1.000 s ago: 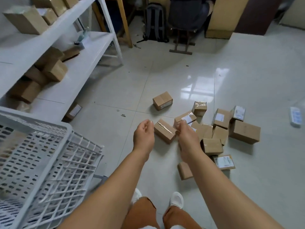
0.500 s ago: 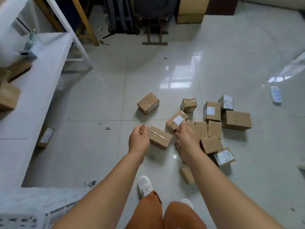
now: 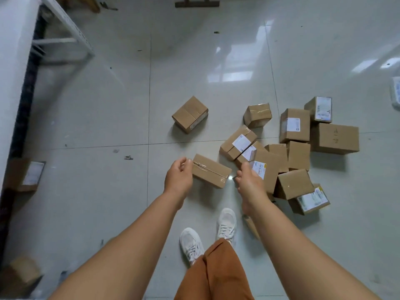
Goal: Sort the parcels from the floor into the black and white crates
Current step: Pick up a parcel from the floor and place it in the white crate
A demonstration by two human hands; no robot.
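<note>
Both hands reach down empty, fingers loosely curled: left hand (image 3: 178,179) beside a taped cardboard parcel (image 3: 211,173), right hand (image 3: 249,182) over the parcel pile (image 3: 290,148).

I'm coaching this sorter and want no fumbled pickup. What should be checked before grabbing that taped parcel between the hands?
1. Left hand free: ok, holds nothing, fingers loosely curled beside the parcel's end.
2. Right hand free: ok, nothing visibly held.
3. Taped parcel unobstructed: ok, lies alone on the floor, nothing on top.
4. Tape intact: cannot tell, looks wrinkled.
5. Shoes clear of parcels: ok.
6. Crates within reach: cannot tell, none in view.
</note>
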